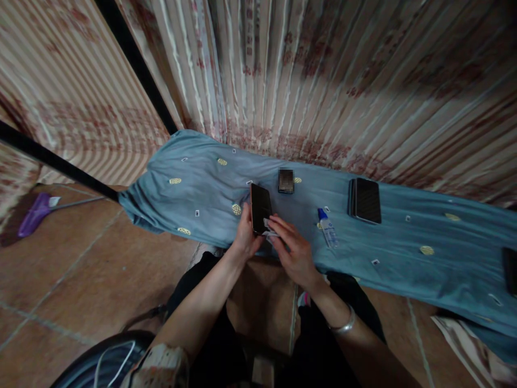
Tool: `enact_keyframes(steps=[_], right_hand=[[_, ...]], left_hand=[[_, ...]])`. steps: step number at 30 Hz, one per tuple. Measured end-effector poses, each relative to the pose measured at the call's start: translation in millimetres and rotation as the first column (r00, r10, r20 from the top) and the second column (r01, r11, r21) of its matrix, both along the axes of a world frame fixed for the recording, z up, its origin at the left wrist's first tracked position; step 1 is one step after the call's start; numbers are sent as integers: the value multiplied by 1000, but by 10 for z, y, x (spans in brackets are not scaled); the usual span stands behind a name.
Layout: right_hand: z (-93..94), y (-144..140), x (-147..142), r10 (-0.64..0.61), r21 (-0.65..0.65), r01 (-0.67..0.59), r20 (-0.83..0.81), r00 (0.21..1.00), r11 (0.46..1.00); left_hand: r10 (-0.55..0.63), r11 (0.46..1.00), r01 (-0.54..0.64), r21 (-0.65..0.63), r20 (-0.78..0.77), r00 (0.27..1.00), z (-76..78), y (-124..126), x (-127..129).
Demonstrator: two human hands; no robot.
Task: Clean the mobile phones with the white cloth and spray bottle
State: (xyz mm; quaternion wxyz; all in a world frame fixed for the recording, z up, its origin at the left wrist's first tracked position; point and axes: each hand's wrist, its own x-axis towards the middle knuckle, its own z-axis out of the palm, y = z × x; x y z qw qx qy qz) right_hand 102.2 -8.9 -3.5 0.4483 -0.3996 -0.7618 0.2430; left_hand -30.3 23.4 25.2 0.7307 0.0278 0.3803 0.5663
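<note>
A dark smartphone (pixel 260 206) is tilted upright above the near edge of the cloth-covered surface. My left hand (pixel 244 233) grips it along its left side and lower end. In the fingers of my right hand (pixel 294 250) is a small whitish wipe (pixel 270 232), pressed against the lower part of the screen. To the right lies a clear bottle with a blue cap (pixel 328 230). Beyond the phone rests a small dark square object (pixel 286 180), whose kind I cannot make out.
Blue patterned cloth (pixel 210 188) covers the long surface. Stacked dark tablet-like devices (pixel 365 200) lie on the right, and another dark object (pixel 510 269) sits at the far right edge. Striped curtains (pixel 283 81) hang behind. A purple broom (pixel 36 214) is on the tiled floor.
</note>
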Motion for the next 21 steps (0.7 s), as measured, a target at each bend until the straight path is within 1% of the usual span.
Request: enact_keyframes(steps=[1, 3, 5, 7, 10, 13, 17, 21], right_hand=[[-16, -11, -50, 12, 76, -16, 47, 999, 997], [-57, -9, -125, 14, 188, -39, 132, 991, 981], [-98, 13, -159, -11, 268, -42, 194, 981, 963], [-129, 36, -153, -46, 319, -33, 235, 971, 947], [-155, 55, -99, -62, 339, -45, 298, 952, 940], [-171, 72, -38, -80, 372, -56, 338, 938, 927], [-189, 97, 7, -110, 419, -47, 343, 933, 907], [-203, 102, 23, -103, 403, -50, 348, 932, 914]], left_hand=[[-11, 1000, 11, -7, -4, 1000, -4, -8, 21], [-32, 999, 32, -17, -4, 999, -10, -22, 61], [-38, 999, 38, -20, 10, 999, -11, -28, 96], [-23, 999, 24, -30, 20, 1000, -3, -24, 117], [0, 999, 1, -46, 14, 1000, 19, -6, 119], [13, 1000, -12, -24, 23, 1000, 36, 11, 91], [9, 1000, -9, -30, 22, 1000, 49, 17, 51], [17, 1000, -16, -25, 40, 999, 61, 21, 33]])
